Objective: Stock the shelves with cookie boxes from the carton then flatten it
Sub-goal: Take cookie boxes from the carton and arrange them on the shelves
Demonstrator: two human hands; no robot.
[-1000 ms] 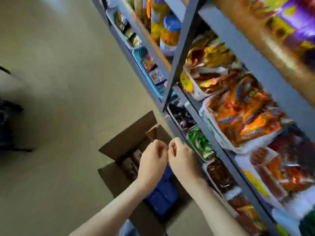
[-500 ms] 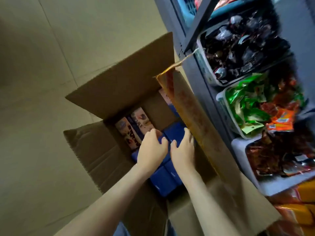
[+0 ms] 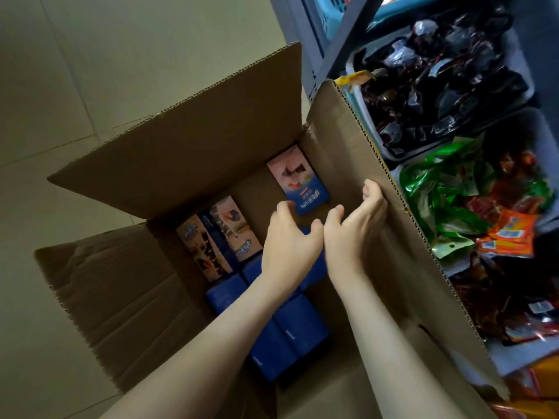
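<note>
Hovering left fingers [image 3: 282, 210], cookie box [image 3: 298, 182] beyond

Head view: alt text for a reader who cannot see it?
Two hands reach into an open cardboard carton of blue cookie boxes on the floor: left hand over the boxes, right hand against the right flap. Wrapped snacks crowd the shelving alongside.

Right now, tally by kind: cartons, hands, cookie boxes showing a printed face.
carton: 1
hands: 2, left hand and right hand
printed-face cookie boxes: 3
Total: 6
</note>
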